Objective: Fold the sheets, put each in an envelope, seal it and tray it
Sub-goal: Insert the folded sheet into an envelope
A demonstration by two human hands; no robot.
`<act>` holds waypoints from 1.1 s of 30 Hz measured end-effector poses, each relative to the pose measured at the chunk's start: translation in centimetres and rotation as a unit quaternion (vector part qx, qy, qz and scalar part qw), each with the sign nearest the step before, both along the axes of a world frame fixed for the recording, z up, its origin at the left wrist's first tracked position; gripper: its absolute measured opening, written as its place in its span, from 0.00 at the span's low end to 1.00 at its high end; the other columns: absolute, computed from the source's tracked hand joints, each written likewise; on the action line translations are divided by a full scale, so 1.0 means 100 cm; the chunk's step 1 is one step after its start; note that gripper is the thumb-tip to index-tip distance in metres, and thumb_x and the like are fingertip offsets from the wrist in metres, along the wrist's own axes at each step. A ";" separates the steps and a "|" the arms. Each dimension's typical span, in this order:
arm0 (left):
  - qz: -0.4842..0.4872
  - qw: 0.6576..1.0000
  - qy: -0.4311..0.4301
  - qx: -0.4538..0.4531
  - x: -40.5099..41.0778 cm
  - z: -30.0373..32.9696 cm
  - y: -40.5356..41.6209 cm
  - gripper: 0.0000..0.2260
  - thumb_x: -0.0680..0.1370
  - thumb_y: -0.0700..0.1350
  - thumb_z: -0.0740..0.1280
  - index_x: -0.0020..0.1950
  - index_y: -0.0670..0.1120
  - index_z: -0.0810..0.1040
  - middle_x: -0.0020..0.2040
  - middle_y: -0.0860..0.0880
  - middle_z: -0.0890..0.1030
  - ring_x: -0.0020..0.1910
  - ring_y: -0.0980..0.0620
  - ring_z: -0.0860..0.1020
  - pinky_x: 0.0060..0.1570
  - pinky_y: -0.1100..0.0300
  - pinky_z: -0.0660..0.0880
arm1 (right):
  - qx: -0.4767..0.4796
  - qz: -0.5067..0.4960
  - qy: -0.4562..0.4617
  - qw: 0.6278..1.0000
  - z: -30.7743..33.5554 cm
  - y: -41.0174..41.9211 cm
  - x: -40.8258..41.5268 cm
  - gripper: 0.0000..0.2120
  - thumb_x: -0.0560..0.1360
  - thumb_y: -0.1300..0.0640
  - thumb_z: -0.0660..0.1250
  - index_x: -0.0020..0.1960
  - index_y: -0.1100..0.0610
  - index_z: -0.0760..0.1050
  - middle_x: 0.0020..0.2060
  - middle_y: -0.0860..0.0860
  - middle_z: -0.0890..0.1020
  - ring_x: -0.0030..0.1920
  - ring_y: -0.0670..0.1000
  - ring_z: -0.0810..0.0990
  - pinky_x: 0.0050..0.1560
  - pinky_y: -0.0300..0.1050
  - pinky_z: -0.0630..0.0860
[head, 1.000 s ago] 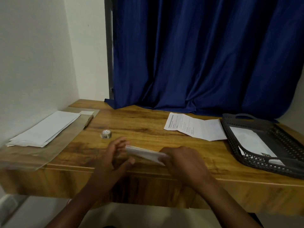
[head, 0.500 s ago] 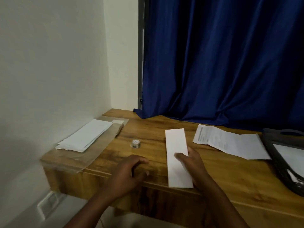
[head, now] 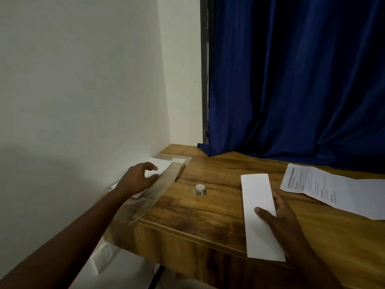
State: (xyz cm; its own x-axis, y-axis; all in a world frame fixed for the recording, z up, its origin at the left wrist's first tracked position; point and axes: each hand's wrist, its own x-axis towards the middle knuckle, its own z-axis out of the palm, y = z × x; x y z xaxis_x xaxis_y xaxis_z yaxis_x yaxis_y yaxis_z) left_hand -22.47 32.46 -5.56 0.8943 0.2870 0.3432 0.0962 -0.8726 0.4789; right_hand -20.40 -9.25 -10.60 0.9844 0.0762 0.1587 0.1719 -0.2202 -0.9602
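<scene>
The right hand (head: 280, 215) holds the folded sheet (head: 259, 213): its grip is a pinch, thumb on top of the paper near the middle and fingers along the right edge. The sheet is a long white strip lying lengthwise, its near end sticking out past the front edge of the wooden surface (head: 218, 180).

The left hand (head: 138, 180) reaches to the far left corner, above the stack of white envelopes (head: 161, 166). Its fingers are loosely spread and relaxed, the grip open and holding nothing; whether the fingertips touch the top envelope cannot be told. The envelopes lie on a clear plastic wrapper (head: 158, 190) that runs along the wall.

Between the two hands, well apart from both, a small roll of stickers (head: 200, 189) stands on the surface. To the right of the folded sheet lies an unfolded printed sheet (head: 333, 189) showing creases. A blue curtain (head: 291, 80) hangs behind the surface.
</scene>
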 end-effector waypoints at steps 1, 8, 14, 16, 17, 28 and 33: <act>0.028 0.998 0.038 0.034 0.007 -0.001 0.015 0.15 0.77 0.53 0.73 0.62 0.50 0.80 0.63 0.50 0.81 0.62 0.48 0.78 0.58 0.58 0.72 | 0.002 0.002 0.000 1.000 0.000 0.000 0.001 0.35 0.77 0.56 0.72 0.79 0.52 0.59 0.72 0.57 0.72 0.56 0.52 0.74 0.52 0.51 0.73; 0.100 0.971 0.202 0.081 0.024 -0.022 0.053 0.32 0.73 0.66 0.72 0.70 0.49 0.74 0.71 0.46 0.75 0.67 0.46 0.74 0.64 0.55 0.71 | 0.001 0.003 -0.008 1.000 0.001 -0.002 0.004 0.35 0.77 0.55 0.72 0.79 0.53 0.59 0.73 0.57 0.71 0.56 0.52 0.73 0.52 0.51 0.73; 0.076 0.972 0.201 0.096 0.024 -0.016 0.058 0.25 0.75 0.63 0.71 0.67 0.51 0.77 0.68 0.48 0.77 0.66 0.48 0.75 0.63 0.58 0.70 | -0.010 0.003 -0.004 1.000 0.001 -0.002 0.007 0.35 0.77 0.56 0.72 0.79 0.53 0.60 0.72 0.58 0.72 0.56 0.54 0.75 0.53 0.53 0.75; 0.079 0.971 0.195 0.112 0.025 -0.015 0.059 0.21 0.77 0.60 0.70 0.66 0.51 0.79 0.66 0.48 0.79 0.63 0.48 0.77 0.60 0.59 0.71 | -0.010 0.002 -0.003 1.000 0.001 -0.002 0.007 0.35 0.77 0.56 0.72 0.79 0.53 0.59 0.72 0.58 0.72 0.55 0.54 0.75 0.51 0.51 0.74; 0.082 0.971 0.189 0.123 0.027 -0.014 0.059 0.19 0.78 0.59 0.68 0.65 0.50 0.80 0.64 0.48 0.81 0.62 0.48 0.78 0.59 0.59 0.72 | -0.009 0.001 0.000 1.000 0.001 -0.002 0.007 0.35 0.77 0.56 0.72 0.79 0.53 0.59 0.72 0.58 0.72 0.55 0.53 0.74 0.51 0.51 0.74; 0.154 0.980 -0.086 0.093 0.013 0.035 0.048 0.15 0.84 0.47 0.55 0.45 0.42 0.76 0.42 0.43 0.80 0.41 0.41 0.78 0.43 0.51 0.74 | -0.017 -0.010 0.013 1.000 0.002 -0.003 0.006 0.44 0.76 0.55 0.73 0.82 0.45 0.48 0.80 0.53 0.61 0.72 0.62 0.69 0.67 0.62 0.71; 0.029 0.904 -0.303 -0.301 -0.029 0.079 -0.008 0.14 0.84 0.45 0.60 0.43 0.40 0.77 0.41 0.44 0.81 0.40 0.46 0.78 0.42 0.53 0.73 | -0.062 0.059 -0.055 0.995 -0.001 -0.005 0.002 0.16 0.81 0.59 0.66 0.64 0.42 0.75 0.70 0.47 0.75 0.67 0.48 0.72 0.68 0.48 0.65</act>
